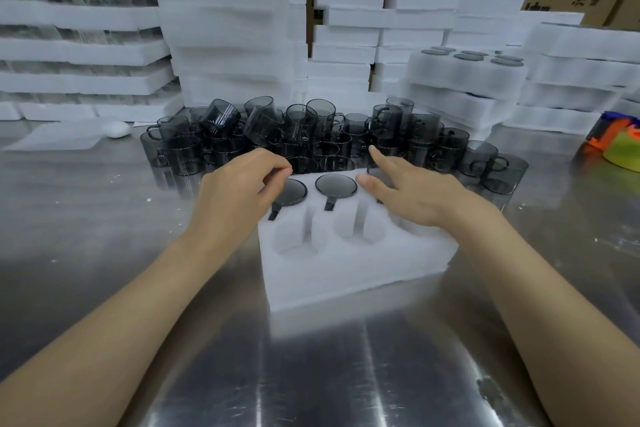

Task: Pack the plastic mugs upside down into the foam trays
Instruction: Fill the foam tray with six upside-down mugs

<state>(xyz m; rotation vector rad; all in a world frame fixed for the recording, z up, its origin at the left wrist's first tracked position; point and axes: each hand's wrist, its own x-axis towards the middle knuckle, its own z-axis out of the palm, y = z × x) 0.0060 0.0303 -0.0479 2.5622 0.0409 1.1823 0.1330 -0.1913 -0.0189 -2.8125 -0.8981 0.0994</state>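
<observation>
Steel table (104,253) bears a foam tray (346,270), two smoky plastic mugs (336,185) inverted in its far pockets; left hand (239,191) curled at one base, hold unclear, right hand (412,194) spread, empty; mugs judged light, rigid, slick: grasp the wall.

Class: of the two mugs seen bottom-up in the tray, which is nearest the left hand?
The left mug, in the far-left pocket of the tray: the left hand overlaps its edge, while the middle mug sits clear of it.

Both bare arms reach forward. The left hand (239,191) curls its fingers to its thumb. The right hand (412,196) lies palm down, pointer finger and thumb straight.
</observation>
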